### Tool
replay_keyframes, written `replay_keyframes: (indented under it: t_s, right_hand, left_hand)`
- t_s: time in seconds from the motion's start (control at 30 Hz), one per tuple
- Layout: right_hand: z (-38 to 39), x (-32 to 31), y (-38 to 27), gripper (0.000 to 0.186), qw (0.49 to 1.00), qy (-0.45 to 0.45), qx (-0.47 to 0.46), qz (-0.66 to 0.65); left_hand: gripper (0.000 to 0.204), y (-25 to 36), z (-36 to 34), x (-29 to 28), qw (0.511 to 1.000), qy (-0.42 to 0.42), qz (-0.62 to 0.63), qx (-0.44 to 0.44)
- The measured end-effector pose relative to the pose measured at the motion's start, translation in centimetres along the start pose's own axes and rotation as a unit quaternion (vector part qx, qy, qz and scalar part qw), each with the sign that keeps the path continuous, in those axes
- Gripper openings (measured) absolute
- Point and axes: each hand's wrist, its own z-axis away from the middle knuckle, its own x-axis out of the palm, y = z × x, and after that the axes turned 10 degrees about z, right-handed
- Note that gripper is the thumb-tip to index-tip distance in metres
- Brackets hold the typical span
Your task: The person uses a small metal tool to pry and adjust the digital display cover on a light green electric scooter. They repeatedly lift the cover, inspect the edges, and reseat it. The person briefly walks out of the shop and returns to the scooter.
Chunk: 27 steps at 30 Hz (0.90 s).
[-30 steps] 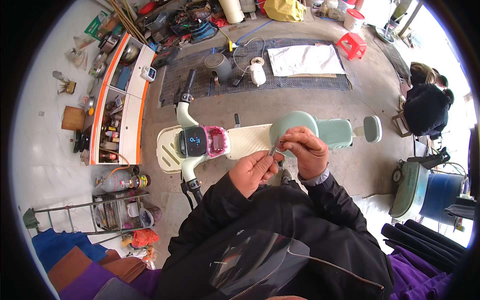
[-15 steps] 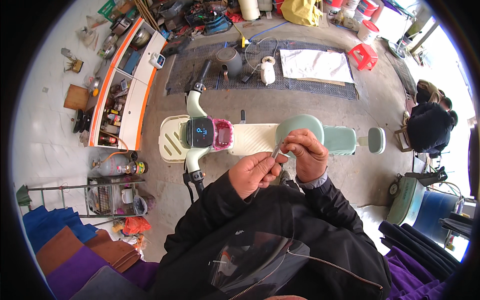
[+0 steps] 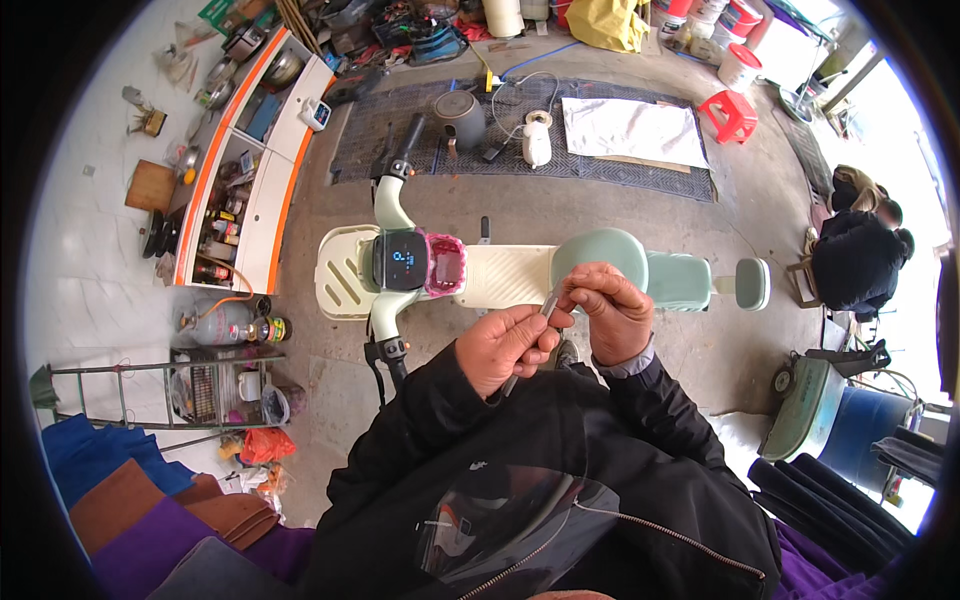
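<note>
Near the scooter (image 3: 505,277), left hand (image 3: 500,345) pinches a slim grey rod (image 3: 550,302); right hand (image 3: 617,318) curls at its far end, grip unclear; handling looks unfinished.

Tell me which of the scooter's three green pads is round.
The front pad, nearest the handlebars and partly hidden behind the right hand. Its outline is roughly circular; the middle pad and rear pad look more rectangular.

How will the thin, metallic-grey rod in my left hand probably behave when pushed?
The thin, metallic-grey rod seems stiff: its visible ends line up. It is probably light, since the bare left hand pinches it. Being slender, it may roll.
</note>
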Motion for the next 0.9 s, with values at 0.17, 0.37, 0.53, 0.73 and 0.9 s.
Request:
replay_keyframes:
  t_s: [0.17, 0.37, 0.53, 0.73, 0.9]
  right_hand:
    - [-0.2, 0.4, 0.3, 0.018, 0.999, -0.006, -0.015, 0.032]
    - [-0.4, 0.8, 0.8, 0.017, 0.998, -0.013, -0.015, 0.059]
    - [-0.6, 1.8, 1.8, 0.012, 1.0, 0.01, 0.011, -0.02]
    - [-0.6, 2.9, 2.2, 0.008, 0.996, 0.04, 0.064, -0.057]
    - [-1.0, 3.4, 2.5, 0.009, 0.999, 0.025, 0.035, -0.005]
  left_hand:
    - [0.036, 0.1, 0.0, -0.5, 1.0, 0.007, -0.006, 0.008]
    - [0.036, 0.0, 0.1, -1.4, 1.0, -0.001, 0.011, 0.002]
    - [0.037, 0.2, 0.0, -2.2, 0.994, -0.028, 0.104, -0.014]
    - [0.038, 0.3, 0.0, -2.7, 0.984, -0.035, 0.176, -0.021]
    - [0.037, 0.2, 0.1, -3.2, 0.982, -0.035, 0.184, -0.006]
